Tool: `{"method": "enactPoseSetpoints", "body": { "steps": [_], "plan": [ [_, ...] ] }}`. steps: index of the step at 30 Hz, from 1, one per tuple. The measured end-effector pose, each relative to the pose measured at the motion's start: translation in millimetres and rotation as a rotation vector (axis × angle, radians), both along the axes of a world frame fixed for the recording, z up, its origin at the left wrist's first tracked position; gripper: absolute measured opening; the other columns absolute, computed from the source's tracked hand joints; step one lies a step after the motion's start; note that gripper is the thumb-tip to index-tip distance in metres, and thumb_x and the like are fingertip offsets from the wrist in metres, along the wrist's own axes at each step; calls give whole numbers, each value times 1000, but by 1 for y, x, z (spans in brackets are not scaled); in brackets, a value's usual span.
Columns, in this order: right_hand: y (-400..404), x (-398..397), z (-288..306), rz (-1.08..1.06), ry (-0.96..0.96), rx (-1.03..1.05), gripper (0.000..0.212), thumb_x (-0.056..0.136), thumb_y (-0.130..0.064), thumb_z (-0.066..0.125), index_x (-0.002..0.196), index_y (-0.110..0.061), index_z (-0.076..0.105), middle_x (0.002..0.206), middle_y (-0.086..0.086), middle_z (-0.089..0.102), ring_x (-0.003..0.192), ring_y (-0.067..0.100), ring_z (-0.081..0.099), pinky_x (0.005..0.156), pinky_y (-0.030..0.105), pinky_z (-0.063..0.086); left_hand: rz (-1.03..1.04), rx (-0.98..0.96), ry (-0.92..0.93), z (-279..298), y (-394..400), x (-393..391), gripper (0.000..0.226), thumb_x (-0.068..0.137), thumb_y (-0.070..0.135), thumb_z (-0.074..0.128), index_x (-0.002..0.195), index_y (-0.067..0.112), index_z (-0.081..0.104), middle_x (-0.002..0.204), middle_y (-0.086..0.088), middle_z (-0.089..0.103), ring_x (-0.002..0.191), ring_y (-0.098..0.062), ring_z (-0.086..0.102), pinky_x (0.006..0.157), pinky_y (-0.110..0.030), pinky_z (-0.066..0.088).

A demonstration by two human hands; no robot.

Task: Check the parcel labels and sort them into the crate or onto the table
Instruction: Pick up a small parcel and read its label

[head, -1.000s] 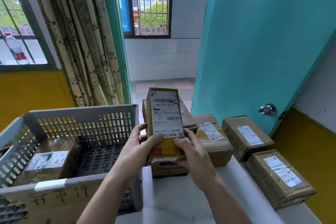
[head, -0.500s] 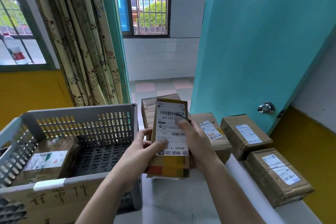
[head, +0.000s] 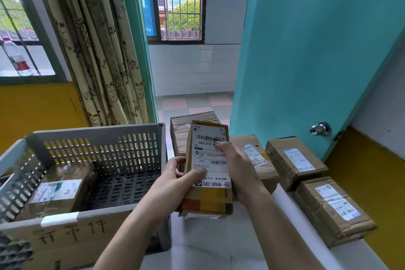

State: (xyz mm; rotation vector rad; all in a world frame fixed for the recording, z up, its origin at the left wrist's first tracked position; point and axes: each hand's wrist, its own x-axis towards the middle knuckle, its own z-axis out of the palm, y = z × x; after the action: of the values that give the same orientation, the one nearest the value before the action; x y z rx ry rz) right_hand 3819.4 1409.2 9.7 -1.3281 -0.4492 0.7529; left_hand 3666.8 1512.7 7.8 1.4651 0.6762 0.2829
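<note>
I hold a brown cardboard parcel [head: 208, 200] upright above the white table [head: 219, 245], its white label [head: 208, 155] facing me. My left hand [head: 175, 178] grips its left edge, thumb across the label's lower part. My right hand [head: 238, 167] lies over the label's right side, fingertips by the barcode, where a thin dark pen-like tip [head: 215, 138] sticks out. The grey slatted crate [head: 96, 133] stands to the left and holds one labelled parcel [head: 57, 190].
Three labelled parcels [head: 256, 155] [head: 293, 160] [head: 333, 208] lie along the table's right side, and another box [head: 188, 125] sits behind the held one. A teal door [head: 306, 50] with a metal knob [head: 320, 128] stands close on the right. Curtains [head: 98, 61] hang behind the crate.
The parcel has come down a little and tilted. My right hand left its lower right corner and moved up onto the label by the barcode. My left hand kept its grip.
</note>
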Motion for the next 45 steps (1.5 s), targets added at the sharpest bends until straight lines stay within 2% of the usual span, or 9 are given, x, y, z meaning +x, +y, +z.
{"method": "enactPoseSetpoints", "body": {
  "steps": [4,10,15,22,26,30,37,40,45],
  "plan": [
    [-2,0,1,-13,-35,-21,30,88,-39,67,112,-22,65,91,1,80,84,25,79,64,35,64,-1,-4,-1,2,-3,0,89,58,67,83,136,41,48,113,-7,76,91,-24,80,83,-52,64],
    [-17,-12,0,103,-220,-23,74,79,-66,65,146,-39,47,128,3,70,110,24,72,90,47,62,64,-75,-40,10,2,1,66,76,63,78,129,30,57,100,-1,81,86,-24,80,67,-39,62],
    [-36,-28,-13,161,-393,187,64,90,-49,72,149,-41,47,150,-3,56,135,21,58,102,42,55,115,-139,-24,17,7,-1,63,79,68,67,126,25,61,102,-7,81,89,-30,80,69,-45,64],
    [-41,-31,-11,166,-558,168,67,90,-49,75,149,-52,42,139,-12,65,124,13,66,92,29,60,47,-167,-30,19,2,-5,52,92,69,57,122,29,71,106,-10,81,96,-32,79,97,-60,57],
    [-37,-33,-10,34,-568,107,62,83,-70,69,141,-59,49,124,-23,72,110,2,71,83,19,59,-36,-113,-105,16,1,-9,87,62,93,62,128,36,69,116,-4,79,108,-26,76,104,-49,54],
    [-34,-32,-9,-24,-484,94,70,79,-79,65,138,-42,59,117,-16,76,106,7,73,85,29,62,-127,181,-118,8,-2,-14,89,75,90,60,149,44,47,132,12,72,122,-9,68,111,-42,49],
    [-38,-32,-11,52,-516,57,61,96,-34,66,153,-29,47,129,-11,72,124,9,65,97,35,60,21,382,-120,8,-4,-11,47,88,71,56,122,41,68,110,24,76,101,2,73,84,-16,59],
    [-38,-32,-11,16,-546,41,60,94,-35,67,151,-33,50,125,-18,73,120,3,66,93,35,61,35,415,-135,7,-4,-10,48,89,73,53,123,42,67,107,26,76,98,4,72,77,-10,56],
    [-43,-26,-2,56,-561,101,48,90,-56,65,135,-61,53,130,-24,68,125,3,63,98,35,59,-33,434,-150,12,1,-14,55,83,73,60,130,45,64,118,25,74,110,2,70,93,-24,55]
  ]
}}
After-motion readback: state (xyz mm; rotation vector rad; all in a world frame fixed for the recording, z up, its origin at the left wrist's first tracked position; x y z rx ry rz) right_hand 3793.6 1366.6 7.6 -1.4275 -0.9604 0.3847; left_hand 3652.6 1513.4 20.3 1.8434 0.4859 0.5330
